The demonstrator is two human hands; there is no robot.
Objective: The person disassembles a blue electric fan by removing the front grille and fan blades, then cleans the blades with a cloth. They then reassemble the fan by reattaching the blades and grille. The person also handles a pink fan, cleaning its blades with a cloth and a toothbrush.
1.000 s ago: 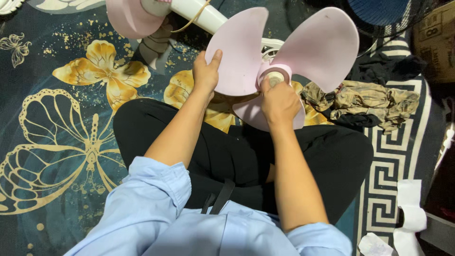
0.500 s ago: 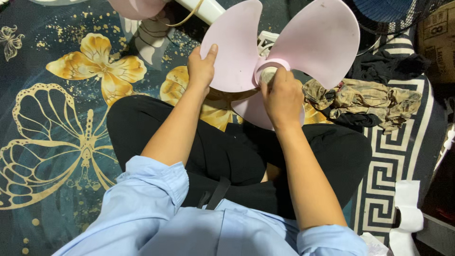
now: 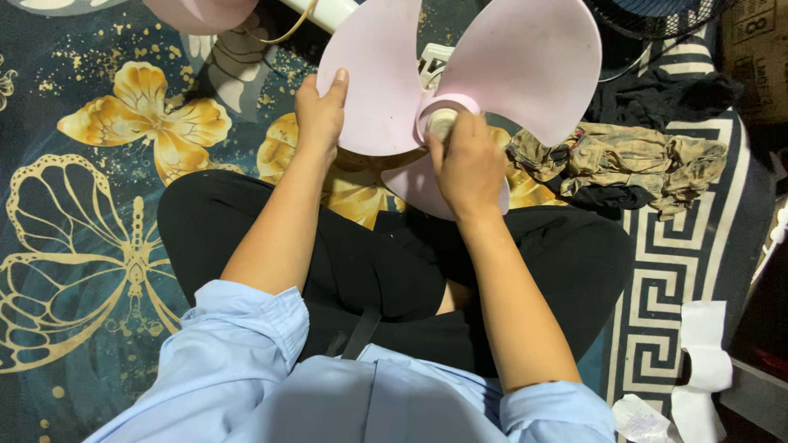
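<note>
Now we hold a pale pink three-bladed plastic fan propeller (image 3: pixel 501 74) above our crossed legs — left hand (image 3: pixel 318 111) gripping the edge of its left blade, fingers curled behind, thumb up. Our right hand (image 3: pixel 468 160) closes its fingers around the propeller's round hub (image 3: pixel 442 121). Right of the propeller lies a crumpled brown rag (image 3: pixel 624 156).

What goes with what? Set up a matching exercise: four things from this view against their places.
Things:
1. left hand
2. right hand
3. crumpled rag
4. white paper strip

Places:
A. on the hub of the pink fan blade
B. low right on the carpet, by the key-pattern border
C. gripping the edge of the left-hand blade
D. on the carpet just right of the fan

Pairs: 1-C, 2-A, 3-D, 4-B
</note>
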